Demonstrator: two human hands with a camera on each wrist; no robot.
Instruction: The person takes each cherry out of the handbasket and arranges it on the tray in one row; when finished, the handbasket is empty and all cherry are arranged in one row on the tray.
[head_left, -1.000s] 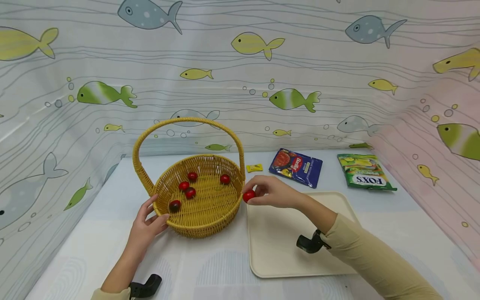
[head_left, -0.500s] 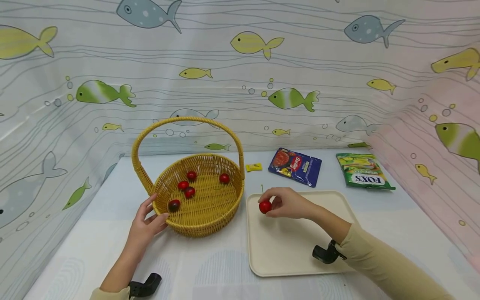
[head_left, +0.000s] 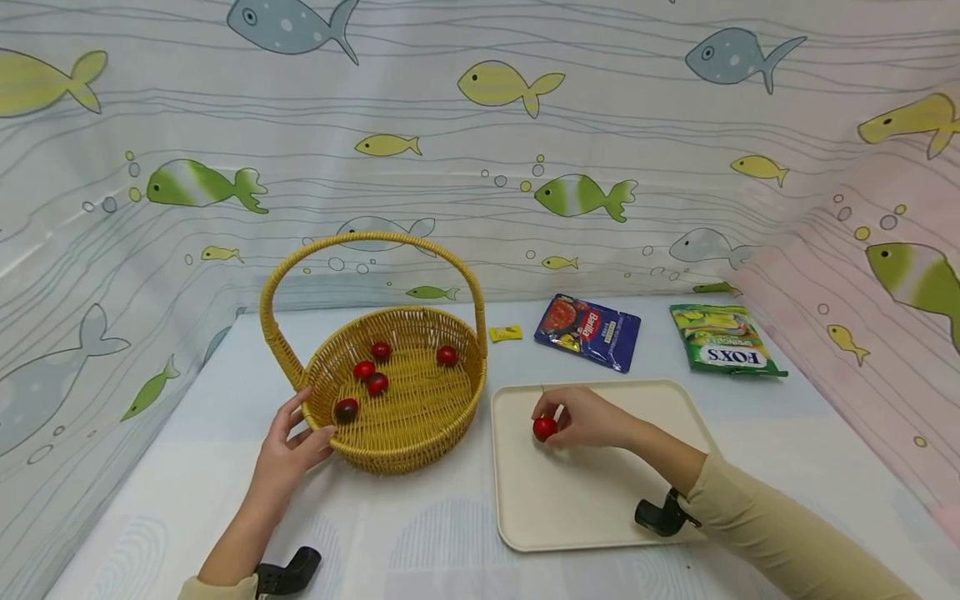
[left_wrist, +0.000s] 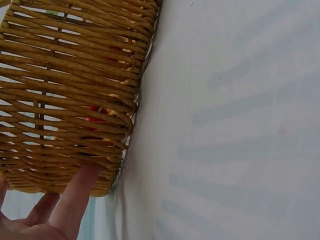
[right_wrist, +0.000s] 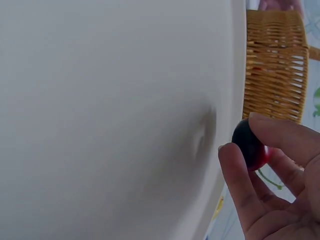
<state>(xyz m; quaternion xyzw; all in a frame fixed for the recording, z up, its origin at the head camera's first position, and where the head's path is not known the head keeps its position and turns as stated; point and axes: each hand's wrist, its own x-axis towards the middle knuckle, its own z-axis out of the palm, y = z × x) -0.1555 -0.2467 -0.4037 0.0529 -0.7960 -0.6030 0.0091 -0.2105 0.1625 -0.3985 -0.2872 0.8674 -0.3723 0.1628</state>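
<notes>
On the L side of the white table, we see the L hand reaching fwd from the bottom edge, fingers spread & thumb apart, tips touching the outside of the wicker basket near the L foot of its handle; in the L wrist view, one digit lies straight against the weave. Just R of that hand, inside the basket, we count 5 red cherries, the nearest one close to the thumb. Behind & R of the basket lies a small yellow packet. Further R, we find a sixth cherry over the L part of the cream tray, at the very tips of the R hand, which pinches it btwn thumb & fingers; the R wrist view shows its dark side & thin green stem. We can't tell if it touches the tray. The R forearm slants in from lower R, black wrist cam by the beige sleeve. Behind the tray we've got a blue Barilla pouch, then, farthest R, a green Fox's bag.
</notes>
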